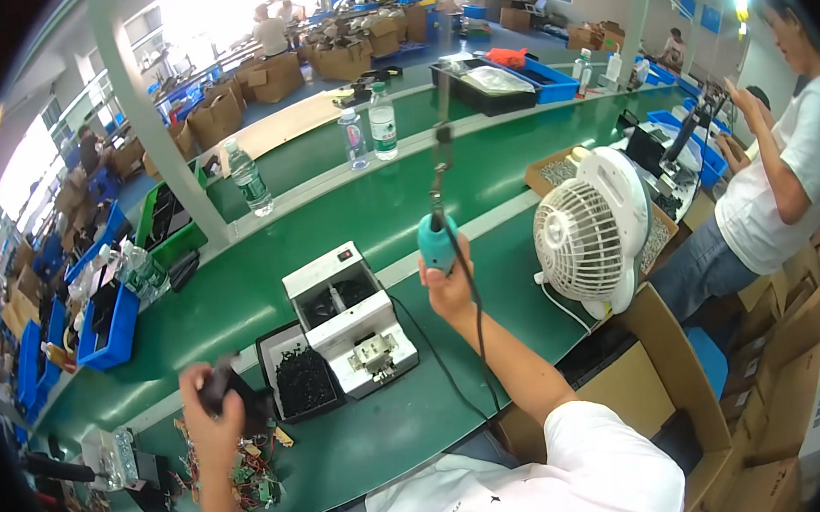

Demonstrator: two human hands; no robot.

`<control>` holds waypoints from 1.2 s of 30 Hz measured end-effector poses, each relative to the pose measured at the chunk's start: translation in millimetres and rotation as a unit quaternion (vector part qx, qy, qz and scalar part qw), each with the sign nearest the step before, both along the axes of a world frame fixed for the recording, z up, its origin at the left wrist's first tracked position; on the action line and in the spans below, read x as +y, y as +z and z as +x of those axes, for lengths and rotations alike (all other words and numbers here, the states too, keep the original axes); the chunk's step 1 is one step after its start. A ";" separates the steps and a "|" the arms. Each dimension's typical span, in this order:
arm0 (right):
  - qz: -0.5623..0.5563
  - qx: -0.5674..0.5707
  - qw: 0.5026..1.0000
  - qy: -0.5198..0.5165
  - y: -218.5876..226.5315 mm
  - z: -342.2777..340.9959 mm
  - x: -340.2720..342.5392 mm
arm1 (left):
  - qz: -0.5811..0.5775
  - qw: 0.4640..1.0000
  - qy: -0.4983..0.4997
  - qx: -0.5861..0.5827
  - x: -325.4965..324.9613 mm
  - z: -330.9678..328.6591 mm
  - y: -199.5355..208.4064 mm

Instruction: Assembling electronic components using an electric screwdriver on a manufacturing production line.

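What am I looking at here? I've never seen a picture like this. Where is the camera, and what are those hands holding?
There is no robot here, just a person's two bare hands. The picture comes from the left of two wide fisheye cameras worn on the person's head, looking down, so straight edges bend toward the rim.

The left hand holds a dark object, too blurred to identify. The right hand grips a teal-handled tool.

On the green work surface stands a white machine, with a dark tray of small black parts beside it. Circuit boards and wires lie near the left hand. A white fan stands to the right, and plastic bottles farther back.
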State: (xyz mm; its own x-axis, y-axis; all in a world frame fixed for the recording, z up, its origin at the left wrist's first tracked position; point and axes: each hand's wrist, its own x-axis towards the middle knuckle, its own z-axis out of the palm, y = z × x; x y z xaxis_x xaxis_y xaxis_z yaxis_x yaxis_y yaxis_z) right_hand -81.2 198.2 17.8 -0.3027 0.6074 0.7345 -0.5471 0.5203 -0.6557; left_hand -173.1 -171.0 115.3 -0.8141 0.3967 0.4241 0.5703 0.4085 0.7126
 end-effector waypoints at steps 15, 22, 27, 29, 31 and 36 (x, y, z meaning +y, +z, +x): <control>0.126 -0.041 0.984 -0.116 9.9 11.0 6.8 | -0.120 0.975 0.081 -0.167 115.7 -292.5 -95.4; 0.116 -0.080 0.985 -0.098 11.8 -0.1 -7.4 | -0.153 0.966 0.181 0.099 73.5 -316.4 -63.8; 0.118 -0.089 0.980 -0.133 11.8 14.5 1.9 | 0.187 0.960 -0.208 0.021 120.7 -66.1 46.1; 0.094 -0.093 0.988 -0.086 11.6 10.0 -9.3 | 0.108 0.948 -0.259 0.153 95.7 13.7 34.5; 0.085 -0.095 0.990 -0.056 13.5 3.7 -18.7 | -0.014 0.903 -0.377 0.204 74.7 67.1 -3.8; 0.045 -0.100 0.992 -0.061 6.8 -0.9 -30.4 | -0.139 0.763 -0.607 0.174 106.3 133.7 -95.6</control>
